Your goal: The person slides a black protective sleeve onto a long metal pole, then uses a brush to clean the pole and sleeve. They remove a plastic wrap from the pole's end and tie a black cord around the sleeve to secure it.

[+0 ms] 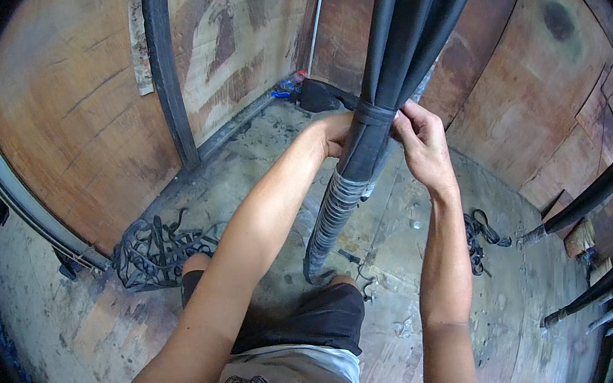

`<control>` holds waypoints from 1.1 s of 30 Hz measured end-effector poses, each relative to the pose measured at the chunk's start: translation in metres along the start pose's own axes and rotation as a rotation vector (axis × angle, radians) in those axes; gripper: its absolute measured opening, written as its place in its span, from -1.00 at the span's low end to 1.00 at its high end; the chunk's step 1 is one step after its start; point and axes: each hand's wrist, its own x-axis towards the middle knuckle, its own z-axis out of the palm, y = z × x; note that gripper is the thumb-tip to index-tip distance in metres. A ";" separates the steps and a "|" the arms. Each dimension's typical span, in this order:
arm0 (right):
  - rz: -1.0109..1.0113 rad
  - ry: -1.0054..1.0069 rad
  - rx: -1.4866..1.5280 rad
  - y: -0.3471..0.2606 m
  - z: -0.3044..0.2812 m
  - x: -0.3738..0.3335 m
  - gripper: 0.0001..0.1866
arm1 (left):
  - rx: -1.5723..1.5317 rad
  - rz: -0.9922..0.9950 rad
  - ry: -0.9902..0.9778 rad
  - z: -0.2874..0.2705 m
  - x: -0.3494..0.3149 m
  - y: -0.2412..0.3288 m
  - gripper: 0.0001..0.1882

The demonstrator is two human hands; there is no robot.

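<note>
A tall bundle of long black tubes or rubber-like lengths stands tilted before me, running from the top of the view to the floor by my legs. A black band goes round it at hand height. Further down, tight ridged grey wrapping covers the bundle. My left hand reaches behind the bundle from the left, its fingers hidden. On the right side, my right hand has its fingers bent and pinched together at the band's end; what lies between them is too small to make out.
Tangled black strips lie on the floor at left, and a smaller black coil at right. More wrapped black bundles lean in from the right edge. Worn wooden panels and a dark post border the space.
</note>
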 end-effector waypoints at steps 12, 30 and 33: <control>0.147 0.254 -1.079 -0.049 0.016 -0.068 -0.81 | 0.580 0.566 0.242 0.074 -0.038 0.003 -0.51; 0.185 -0.034 -0.778 -0.084 0.088 -0.073 -0.82 | 0.497 0.667 0.421 0.081 -0.067 -0.016 -0.53; 0.107 0.012 -0.319 -0.082 0.064 -0.077 -0.72 | 0.283 0.679 0.377 0.057 -0.063 -0.017 -0.54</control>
